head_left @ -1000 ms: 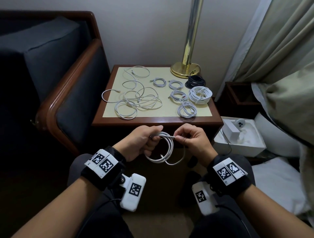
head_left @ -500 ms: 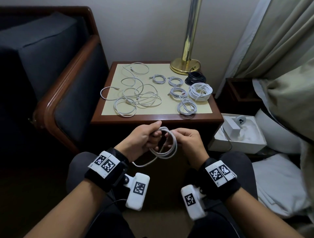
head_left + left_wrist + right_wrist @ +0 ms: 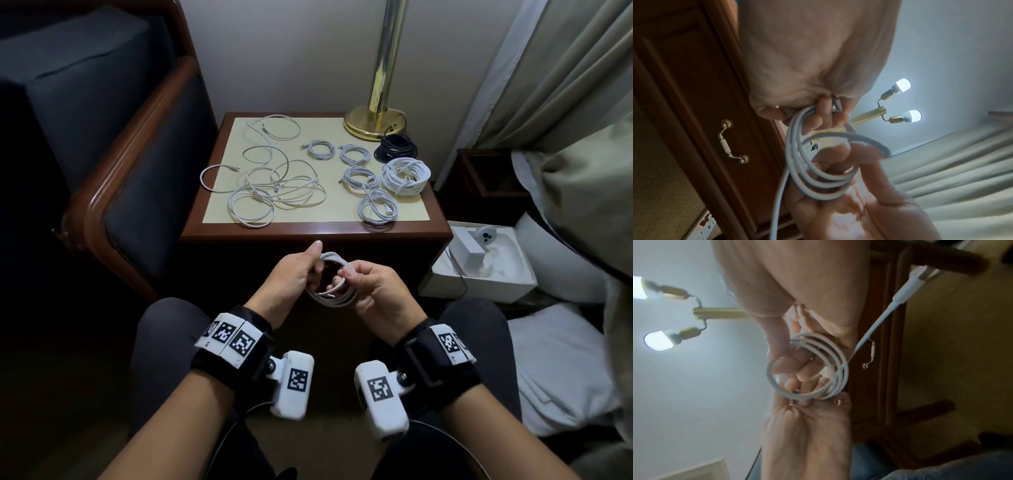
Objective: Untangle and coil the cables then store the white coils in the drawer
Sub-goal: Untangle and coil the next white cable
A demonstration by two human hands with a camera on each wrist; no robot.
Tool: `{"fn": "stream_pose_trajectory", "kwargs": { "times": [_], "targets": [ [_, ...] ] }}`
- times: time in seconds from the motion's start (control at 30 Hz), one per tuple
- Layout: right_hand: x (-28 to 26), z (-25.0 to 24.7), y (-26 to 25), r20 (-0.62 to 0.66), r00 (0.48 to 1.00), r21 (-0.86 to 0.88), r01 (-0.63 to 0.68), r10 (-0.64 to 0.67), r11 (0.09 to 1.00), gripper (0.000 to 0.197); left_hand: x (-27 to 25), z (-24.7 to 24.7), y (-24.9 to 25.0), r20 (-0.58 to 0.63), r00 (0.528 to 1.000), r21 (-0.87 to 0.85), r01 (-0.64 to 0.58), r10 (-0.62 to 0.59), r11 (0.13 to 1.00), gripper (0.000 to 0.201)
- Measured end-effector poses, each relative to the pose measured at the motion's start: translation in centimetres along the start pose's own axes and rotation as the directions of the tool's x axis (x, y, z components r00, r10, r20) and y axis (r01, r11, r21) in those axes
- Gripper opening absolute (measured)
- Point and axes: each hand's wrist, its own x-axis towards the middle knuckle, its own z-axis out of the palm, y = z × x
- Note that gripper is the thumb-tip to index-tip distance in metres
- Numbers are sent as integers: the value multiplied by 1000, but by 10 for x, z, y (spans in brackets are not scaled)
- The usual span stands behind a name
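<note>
Both hands hold a small white cable coil [image 3: 337, 295] over my lap, in front of the nightstand. My left hand [image 3: 298, 274] grips its left side [image 3: 797, 142] with thumb raised. My right hand [image 3: 366, 286] pinches the loops [image 3: 830, 356] on the right side. A loose cable end trails from the coil [image 3: 780, 194]. On the nightstand top [image 3: 308, 228] lies a tangle of white cables [image 3: 274, 192] at left, and several white coils [image 3: 376, 207] at right. The drawer front with its metal handle [image 3: 731, 141] is closed.
A black coil [image 3: 395, 149] lies by the brass lamp base [image 3: 373, 123] at the back right of the nightstand. A dark armchair [image 3: 102, 144] stands at left. A white box [image 3: 479, 260], bedding and curtains fill the right side.
The hanging tail of the cable has been wound in, so the coil is smaller and tighter. My right hand turned palm-side toward the coil, and both hands came closer together.
</note>
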Motion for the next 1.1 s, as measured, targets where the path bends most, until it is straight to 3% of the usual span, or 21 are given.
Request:
{"fn": "stream_pose_trajectory", "kwargs": {
  "times": [0.1,0.27,0.43,0.6,0.93,1.1],
  "targets": [
    [-3,0,2,64,995,115,-83,76,990,8,-1,-1,-6,-8,1000,-68,20,-21,997,48],
    [-2,-1,3,122,991,44,-58,52,997,8,-5,-3,-5,0,999,-147,34,-35,989,48],
    [5,-8,6,61,998,-68,5,-1,998,25,-8,-7,-1,-44,999,-144,21,-28,989,46],
    [8,-13,-1,-138,989,-309,10,-55,951,18,-10,-11,3,-95,994,-264,26,-53,964,37],
    [2,0,-5,-46,997,-93,56,-61,994,17,-15,-16,7,-156,985,-356,13,-73,934,39],
    [3,-4,1,-58,985,-237,144,-162,961,15,-16,-19,5,-183,980,-352,8,-78,936,42]
  ]
}}
